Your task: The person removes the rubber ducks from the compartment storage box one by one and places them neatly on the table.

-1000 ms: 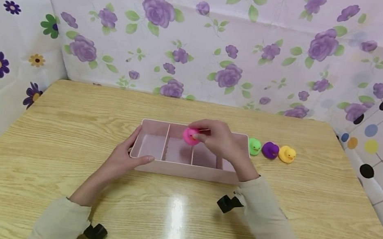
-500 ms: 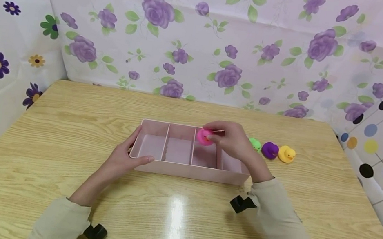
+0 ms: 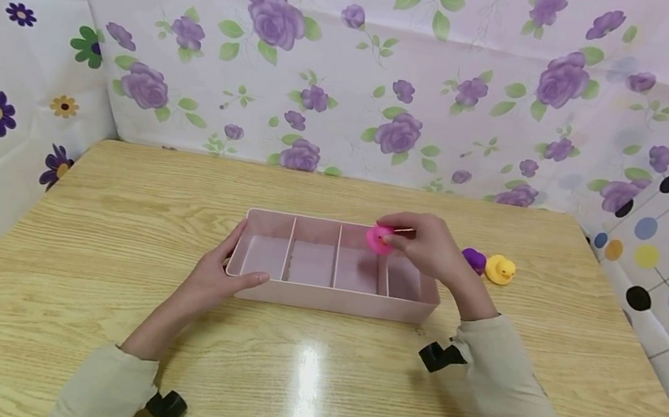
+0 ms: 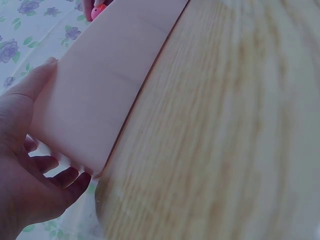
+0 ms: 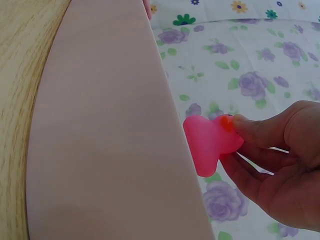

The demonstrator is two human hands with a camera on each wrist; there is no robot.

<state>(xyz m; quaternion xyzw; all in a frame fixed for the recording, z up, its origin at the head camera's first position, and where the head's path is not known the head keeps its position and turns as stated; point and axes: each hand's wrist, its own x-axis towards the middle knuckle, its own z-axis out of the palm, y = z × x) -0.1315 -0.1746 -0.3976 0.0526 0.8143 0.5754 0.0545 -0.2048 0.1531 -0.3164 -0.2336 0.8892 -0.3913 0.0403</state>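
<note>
My right hand (image 3: 432,248) pinches a pink rubber duck (image 3: 378,240) between thumb and fingers. The duck is over the back part of a pink divided box (image 3: 330,299), near the divider between its two right compartments. In the right wrist view the duck's body (image 5: 205,145) shows above the box rim, its orange beak by the thumb. My left hand (image 3: 217,276) grips the box's left end, thumb over the front rim and fingers along the end wall. The left wrist view has these fingertips (image 4: 80,184) bent against the wall's lower corner.
Right of the box, a purple duck (image 3: 474,260), partly covered by the right hand, sits beside a yellow duck (image 3: 500,270). Everything stands on a wooden table (image 3: 258,370). A flowered cloth (image 3: 351,96) hangs behind the table.
My right hand has carried the pink duck rightward across the box from the second compartment. The green duck is now hidden behind that hand. The left hand and box have stayed put.
</note>
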